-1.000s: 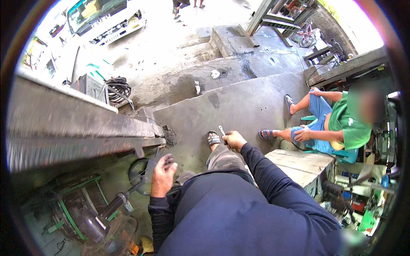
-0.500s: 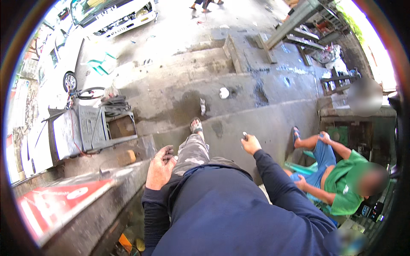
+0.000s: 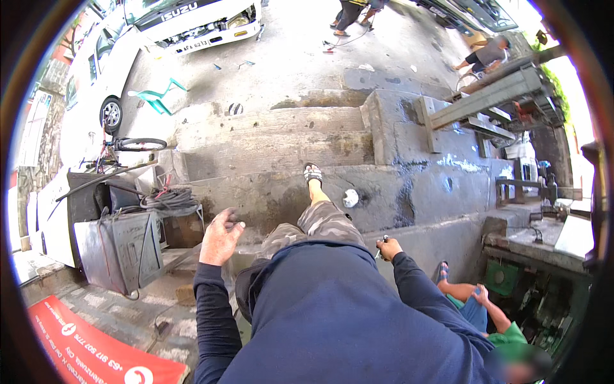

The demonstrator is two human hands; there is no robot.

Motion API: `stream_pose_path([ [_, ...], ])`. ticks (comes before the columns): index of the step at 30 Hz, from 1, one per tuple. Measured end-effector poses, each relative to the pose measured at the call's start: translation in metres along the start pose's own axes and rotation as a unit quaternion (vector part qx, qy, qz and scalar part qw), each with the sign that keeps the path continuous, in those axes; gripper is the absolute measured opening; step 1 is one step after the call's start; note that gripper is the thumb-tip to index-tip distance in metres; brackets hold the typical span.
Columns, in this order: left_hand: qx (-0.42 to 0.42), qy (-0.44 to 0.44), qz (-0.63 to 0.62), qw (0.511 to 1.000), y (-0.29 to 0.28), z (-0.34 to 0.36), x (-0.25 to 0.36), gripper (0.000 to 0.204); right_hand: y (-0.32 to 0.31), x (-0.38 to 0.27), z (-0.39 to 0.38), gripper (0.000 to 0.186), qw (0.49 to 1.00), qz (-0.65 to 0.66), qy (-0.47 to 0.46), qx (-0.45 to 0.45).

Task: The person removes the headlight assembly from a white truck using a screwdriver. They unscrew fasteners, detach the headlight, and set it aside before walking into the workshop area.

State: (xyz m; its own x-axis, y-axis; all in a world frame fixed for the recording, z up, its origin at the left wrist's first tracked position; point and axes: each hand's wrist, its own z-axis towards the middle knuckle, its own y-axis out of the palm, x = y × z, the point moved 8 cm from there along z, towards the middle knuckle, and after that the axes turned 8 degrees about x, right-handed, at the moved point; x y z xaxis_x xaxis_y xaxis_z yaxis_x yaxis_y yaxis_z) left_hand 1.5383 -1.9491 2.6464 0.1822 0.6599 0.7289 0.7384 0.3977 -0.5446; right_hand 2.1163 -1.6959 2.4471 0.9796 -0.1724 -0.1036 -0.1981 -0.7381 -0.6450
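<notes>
My right hand [image 3: 393,248] is closed around a small dark metal object [image 3: 382,240], held low beside my right hip; its exact kind is too small to make out. At my left side hangs my left hand [image 3: 220,242], holding nothing, with loosely bent fingers and the thumb apart. My sandalled foot [image 3: 313,173] is in front of me on the concrete floor. A crumpled white thing [image 3: 350,198] lies on that floor to the right of the foot. Low concrete steps [image 3: 275,121] rise ahead.
A grey metal box [image 3: 121,249] with coiled cable [image 3: 170,200] stands left, behind a red banner [image 3: 96,349]. Beyond are a bicycle wheel [image 3: 142,144], a tipped green chair [image 3: 155,101] and a white truck [image 3: 198,25]. Steel beams [image 3: 483,99] and a seated person [image 3: 489,313] are right.
I have moved forward, so the steps and truck appear nearer and the seated person has slipped toward the lower right. More people show at the far side. My right hand still holds the object.
</notes>
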Motion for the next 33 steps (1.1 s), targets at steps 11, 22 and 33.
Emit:
stream_pose_path([
  [11,0.089,-0.169,0.161,0.968,0.089,0.369,-0.226,0.057,-0.049,-0.310,0.504,0.027,0.994,0.057,-0.085,0.046],
  [22,0.097,-0.269,-0.023,0.958,0.160,0.750,-0.486,0.047,0.021,-0.661,0.787,0.031,0.969,0.015,-0.208,0.136],
  [33,0.090,-0.502,-0.185,0.840,0.179,1.011,-0.556,0.047,0.164,-0.818,1.054,0.028,0.854,-0.381,-0.353,0.031],
])
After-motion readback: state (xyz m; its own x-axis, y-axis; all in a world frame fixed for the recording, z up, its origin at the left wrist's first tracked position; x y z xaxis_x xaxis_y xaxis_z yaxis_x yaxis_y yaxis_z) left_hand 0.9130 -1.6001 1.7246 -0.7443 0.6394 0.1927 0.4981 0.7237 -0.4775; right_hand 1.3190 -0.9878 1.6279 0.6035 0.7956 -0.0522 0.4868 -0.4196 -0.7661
